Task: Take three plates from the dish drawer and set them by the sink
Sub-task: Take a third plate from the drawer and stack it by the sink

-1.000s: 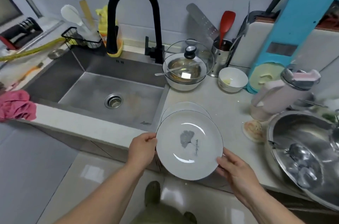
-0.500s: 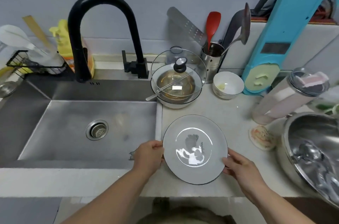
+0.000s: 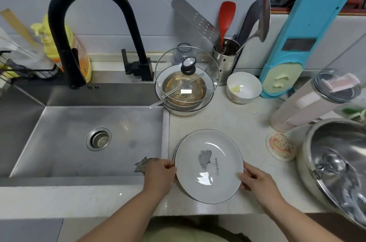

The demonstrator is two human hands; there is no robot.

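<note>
A white plate [image 3: 209, 165] with a thin dark rim and a grey leaf print lies on top of a stack of plates on the counter [image 3: 233, 121], just right of the steel sink [image 3: 83, 142]. Rims of lower plates peek out at the stack's left edge. My left hand [image 3: 159, 174] grips the top plate's left rim, over the sink's corner. My right hand [image 3: 255, 180] holds its right rim. The dish drawer is out of view.
A black faucet [image 3: 83, 24] arches over the sink. Behind the plates stand a lidded bowl [image 3: 185, 87], a small white bowl [image 3: 243, 87] and a utensil holder [image 3: 225, 59]. At right are a pink tumbler [image 3: 309, 103], a coaster [image 3: 281, 145] and a large steel bowl [image 3: 336, 164].
The plate went from held out over the floor to resting on the stack by the sink. Both hands keep their hold on its rim. The view moved closer over the counter.
</note>
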